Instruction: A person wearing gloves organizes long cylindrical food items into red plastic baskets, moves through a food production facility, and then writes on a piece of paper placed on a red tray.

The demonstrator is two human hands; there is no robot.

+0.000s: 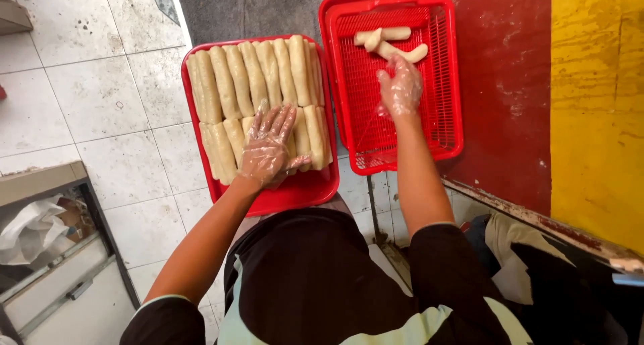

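Black cloth with pale stripes covers the person's lap at the near edge, and everything else can be placed from the red tray [295,196] that lies just beyond it on the white tiled floor [100,103].

On that tray, pale dough rolls [255,73] lie side by side in two packed rows; they look soft, smooth and matte, each a blunt-ended cylinder. The left hand [268,150], in a thin, crinkled clear plastic glove, rests flat on the nearer row with its fingers spread, pinching nothing.

To the right of the tray, touching or nearly touching its edge, stands a red plastic basket [446,83] with mesh walls and floor, sitting half on a dark red painted surface [510,83]. The right hand [400,87], gloved the same way, reaches into the basket with fingers curled loosely downward at the end of one of the three loose rolls [396,43] lying crossed at the far end. Whether it still pinches that roll or has let go I cannot tell.

The step in hand appears to be moving rolls one at a time from tray to basket. A next move would call for a light, even grip along a roll's length, since such soft dough would likely dent or bend.

Left of the tray, a metal-framed glass cabinet [60,251] holds crumpled paper. Far right, the paint turns yellow [597,103].
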